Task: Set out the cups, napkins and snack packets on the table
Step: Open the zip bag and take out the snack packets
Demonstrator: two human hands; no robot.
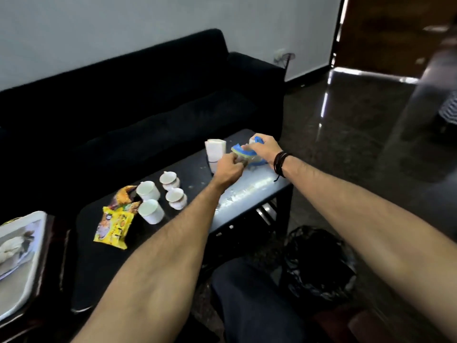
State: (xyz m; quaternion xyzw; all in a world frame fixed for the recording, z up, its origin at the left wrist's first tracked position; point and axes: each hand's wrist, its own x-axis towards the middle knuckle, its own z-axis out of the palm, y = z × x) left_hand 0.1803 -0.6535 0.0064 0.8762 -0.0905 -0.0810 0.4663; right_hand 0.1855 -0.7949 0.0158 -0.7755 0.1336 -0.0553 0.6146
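right grip: the right hand (pixel 263 148) is closed over the top of a blue and white packet (pixel 249 154) at the far right end of the worktop (pixel 247 191); its contents cannot be read through the blur.
left grip: the left hand (pixel 228 167) is pinched on the near edge of the same packet, so it is held between both hands, low over the worktop or just touching it; which cannot be told.
napkins: a white napkin stack (pixel 214 152) is stood upright just left of the hands, judged already set out.
cups: four white cups (pixel 160 196) are grouped near the middle of the worktop, close together but upright; judged placed.
snack packets: a yellow packet (pixel 114 226) and an orange packet (pixel 125 194) are lain overlapping at the left of the cups, touching the nearest cup.
still left: the blue packet is judged to need setting down; the snack packets may want spreading.
surroundings: a white tray (pixel 37 243) is seen on a side table at the left edge, a dark sofa (pixel 136 100) behind.
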